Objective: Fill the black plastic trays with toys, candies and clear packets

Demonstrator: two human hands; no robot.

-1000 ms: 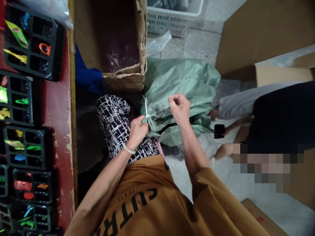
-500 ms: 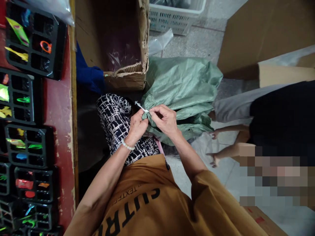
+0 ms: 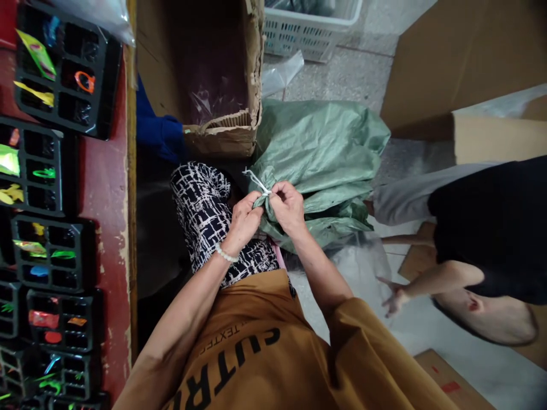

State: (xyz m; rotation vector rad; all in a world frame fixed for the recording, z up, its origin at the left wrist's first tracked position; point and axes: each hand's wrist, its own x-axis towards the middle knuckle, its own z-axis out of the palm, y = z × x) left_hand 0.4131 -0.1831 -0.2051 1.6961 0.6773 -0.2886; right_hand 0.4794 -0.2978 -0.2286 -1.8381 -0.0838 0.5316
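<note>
A large green woven sack [image 3: 325,142] lies on the floor before me, its gathered neck pulled up to my lap. White string [image 3: 258,181] is wound round that neck, with loose ends sticking out to the upper left. My left hand [image 3: 245,219] is closed, pinching the bunched sack mouth below the string. Close against it, my right hand [image 3: 288,208] pinches at the string where it crosses the neck. The fingertips of both hands nearly meet, and they partly hide the knot area.
Left, a red table [image 3: 111,210] carries several black compartment trays [image 3: 77,250] with small colourful items. Ahead stand an open cardboard box [image 3: 222,139] and a white plastic basket [image 3: 316,37]. At right, another person [image 3: 482,228] bends down near clear plastic film [image 3: 354,262].
My hands have shifted slightly right with the sack neck, and more of the string's loose ends shows. The other person has leaned and moved an arm downward in the picture.
</note>
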